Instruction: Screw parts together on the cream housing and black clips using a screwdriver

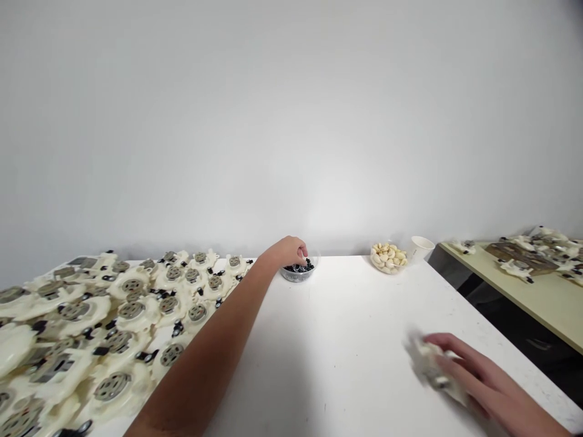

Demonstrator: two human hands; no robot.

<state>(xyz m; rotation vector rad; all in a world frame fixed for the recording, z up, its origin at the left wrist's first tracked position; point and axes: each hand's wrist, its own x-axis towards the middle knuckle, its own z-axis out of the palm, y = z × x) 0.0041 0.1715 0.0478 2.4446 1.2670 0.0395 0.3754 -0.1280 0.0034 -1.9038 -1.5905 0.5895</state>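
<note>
My left hand (291,250) reaches to the back of the table, its fingers pinched at a clear round bowl (298,276) of small black parts (308,264). What the fingertips hold, if anything, is too small to make out. Over the front right of the table, my right hand (478,376) grips a cream-coloured plastic part (432,367), blurred by motion. Many similar cream plastic assemblies (132,309), with grey round grilles and black fittings, cover the left side of the table.
A clear bowl of cream oval pieces (388,258) stands at the back right beside a white paper cup (419,247). Further right, past a dark gap, a yellowish table (523,291) bears more cream assemblies (515,268). A plain wall (291,121) rises behind the white table (346,340).
</note>
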